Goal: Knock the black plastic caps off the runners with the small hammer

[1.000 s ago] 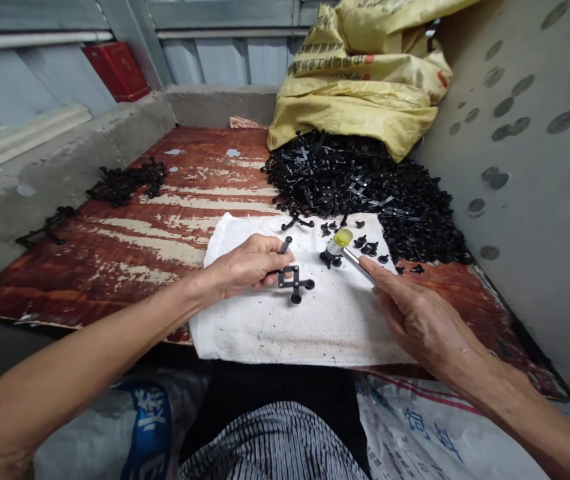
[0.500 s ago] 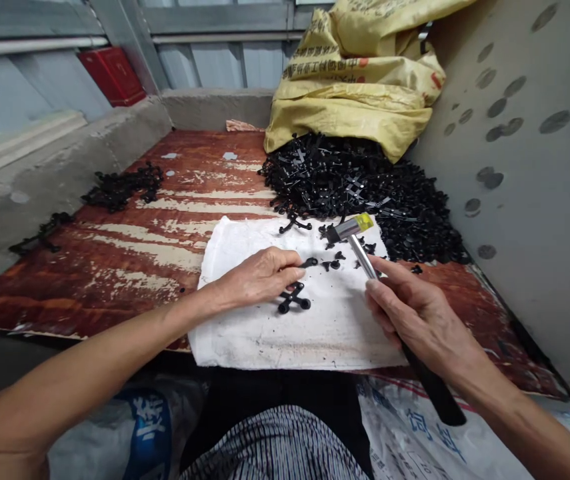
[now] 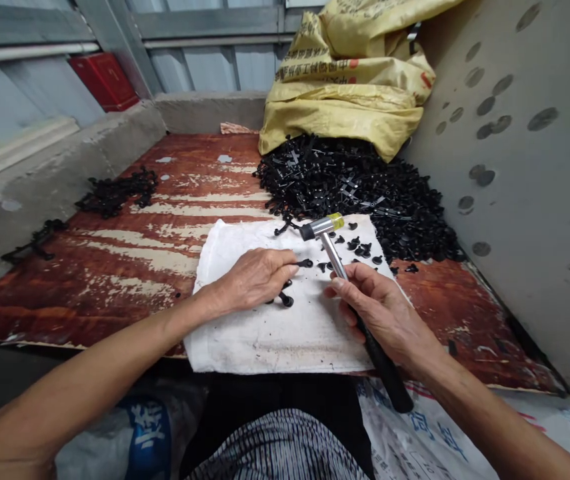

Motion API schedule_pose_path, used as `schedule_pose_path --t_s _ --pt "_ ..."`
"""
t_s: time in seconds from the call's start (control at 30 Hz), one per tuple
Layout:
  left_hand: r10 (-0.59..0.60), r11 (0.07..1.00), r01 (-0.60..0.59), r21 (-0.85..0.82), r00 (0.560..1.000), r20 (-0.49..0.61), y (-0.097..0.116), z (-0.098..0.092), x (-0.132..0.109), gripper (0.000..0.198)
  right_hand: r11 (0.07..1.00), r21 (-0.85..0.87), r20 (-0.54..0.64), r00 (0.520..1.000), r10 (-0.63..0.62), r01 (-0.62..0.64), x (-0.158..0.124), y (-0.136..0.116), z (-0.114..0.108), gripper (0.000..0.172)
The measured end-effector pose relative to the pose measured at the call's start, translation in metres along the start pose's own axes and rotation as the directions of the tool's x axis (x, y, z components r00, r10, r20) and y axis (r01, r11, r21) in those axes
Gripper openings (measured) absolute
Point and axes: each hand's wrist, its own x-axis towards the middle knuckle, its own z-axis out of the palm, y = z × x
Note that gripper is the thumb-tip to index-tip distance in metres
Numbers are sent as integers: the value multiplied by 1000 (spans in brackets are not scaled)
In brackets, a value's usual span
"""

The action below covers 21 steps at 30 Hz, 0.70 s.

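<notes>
My left hand (image 3: 259, 279) pinches a small black part (image 3: 305, 263) whose ringed end sticks out past the fingertips, low over a white cloth (image 3: 265, 340). Under these fingers lies a black branched piece (image 3: 285, 300), partly covered by the hand. My right hand (image 3: 372, 303) is wrapped around a small mallet (image 3: 332, 250) where its metal shaft meets the black grip. The mallet's head, black at one end and yellow at the other, hovers above the cloth. Several small black caps (image 3: 362, 249) are scattered to the right of the head.
A large heap of black parts (image 3: 349, 187) spills from a yellow woven sack (image 3: 339, 100) at the back. Smaller black piles (image 3: 117, 190) lie on the left of the worn red board (image 3: 129, 247). A spotted grey panel (image 3: 515, 200) bounds the right side; a red tin (image 3: 105, 80) stands back left.
My right hand has carried the mallet leftward, closer to my left hand. My left hand keeps its pinch and has shifted slightly, covering more of the branched piece.
</notes>
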Motion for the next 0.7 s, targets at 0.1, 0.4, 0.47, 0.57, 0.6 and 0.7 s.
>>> schedule_pose_path --t_s 0.1,0.4,0.47,0.57,0.6,0.7 --pt "-55 998 55 -30 998 -14 -5 -4 4 28 996 88 -45 999 -7 11 -1 3 1 36" --pt "-96 995 96 -19 995 6 -3 -2 17 28 967 254 -89 996 18 6 -2 9 1 32" --pt "-96 995 96 2 995 1 -4 0 17 28 962 271 -91 996 22 4 -2 9 2 33" --pt "-90 995 90 36 996 -2 -6 2 18 28 961 276 -95 995 20 7 -2 10 1 34" --pt "-85 995 85 43 996 -3 -7 2 18 28 961 275 -97 995 20 7 -3 10 1 34" --pt "-67 996 67 55 998 -11 -8 4 19 29 961 276 -96 995 16 11 -3 11 0 33"
